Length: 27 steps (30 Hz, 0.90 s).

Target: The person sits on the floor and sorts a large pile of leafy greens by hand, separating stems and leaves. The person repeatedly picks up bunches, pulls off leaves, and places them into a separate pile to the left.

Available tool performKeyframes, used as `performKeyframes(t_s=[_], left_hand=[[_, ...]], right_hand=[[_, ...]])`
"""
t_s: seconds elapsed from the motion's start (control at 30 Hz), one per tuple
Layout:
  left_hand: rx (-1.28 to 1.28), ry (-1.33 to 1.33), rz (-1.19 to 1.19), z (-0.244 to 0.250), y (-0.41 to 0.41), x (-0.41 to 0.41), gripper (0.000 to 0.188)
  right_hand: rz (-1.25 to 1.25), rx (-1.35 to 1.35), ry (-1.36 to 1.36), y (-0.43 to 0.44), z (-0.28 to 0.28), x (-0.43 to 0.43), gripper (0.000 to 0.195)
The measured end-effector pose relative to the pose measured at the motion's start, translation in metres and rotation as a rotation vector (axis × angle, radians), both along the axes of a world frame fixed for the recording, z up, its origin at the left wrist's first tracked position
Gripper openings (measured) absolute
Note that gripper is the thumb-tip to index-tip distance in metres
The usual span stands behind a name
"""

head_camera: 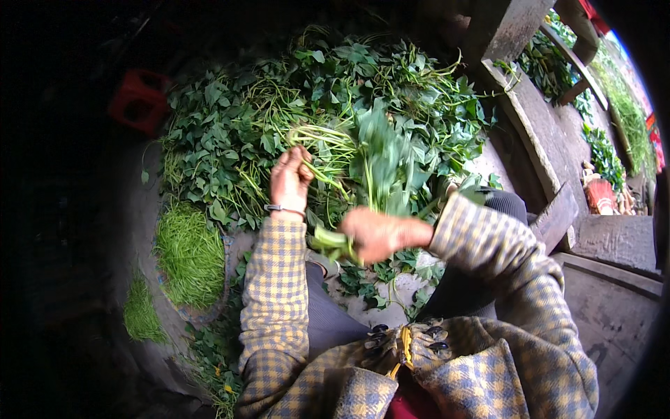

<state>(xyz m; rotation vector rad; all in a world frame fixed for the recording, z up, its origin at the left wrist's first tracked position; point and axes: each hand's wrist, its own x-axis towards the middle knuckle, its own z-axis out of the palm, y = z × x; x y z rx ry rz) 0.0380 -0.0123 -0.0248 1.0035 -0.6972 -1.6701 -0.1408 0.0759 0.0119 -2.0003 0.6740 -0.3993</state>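
My right hand (379, 234) is closed around a bunch of leafy greens (384, 162). Its leaves, blurred by motion, point away from me, and the thick cut stem ends stick out on the left of my fist. Farther out and to the left, my left hand (290, 175) pinches a thin green stem (327, 180) between thumb and fingers. Beyond and around both hands spreads a large heap of leafy vines (235, 115), with pale stems tangled among the dark green leaves.
On the left, fine grass-like greens (191, 256) fill a round container, beside a smaller loose pile (142, 309). A red plastic crate (138, 102) stands in shadow. Wooden boards (544, 131) border the right, with more greens (602, 149) and a red-wrapped bundle (600, 196) beyond.
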Motion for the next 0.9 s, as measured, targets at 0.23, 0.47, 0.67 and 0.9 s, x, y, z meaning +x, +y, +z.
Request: performKeyframes(t_s=[0.23, 0.47, 0.67, 0.9], left_hand=[[-0.116, -0.101, -0.139, 0.016, 0.014, -0.004, 0.015], [-0.249, -0.209, -0.390, 0.025, 0.028, -0.010, 0.016], [-0.199, -0.260, -0.528, 0.027, 0.034, -0.010, 0.023], [-0.299, -0.569, -0.282, 0.033, 0.029, -0.025, 0.030]], right_hand=[[-0.450, 0.812, -0.362, -0.034, -0.005, -0.033, 0.032], [-0.822, 0.690, -0.623, -0.063, -0.014, -0.035, 0.031], [-0.788, 0.410, -0.501, -0.066, -0.016, -0.026, 0.028], [-0.729, 0.010, -0.280, -0.067, -0.046, -0.027, 0.026]])
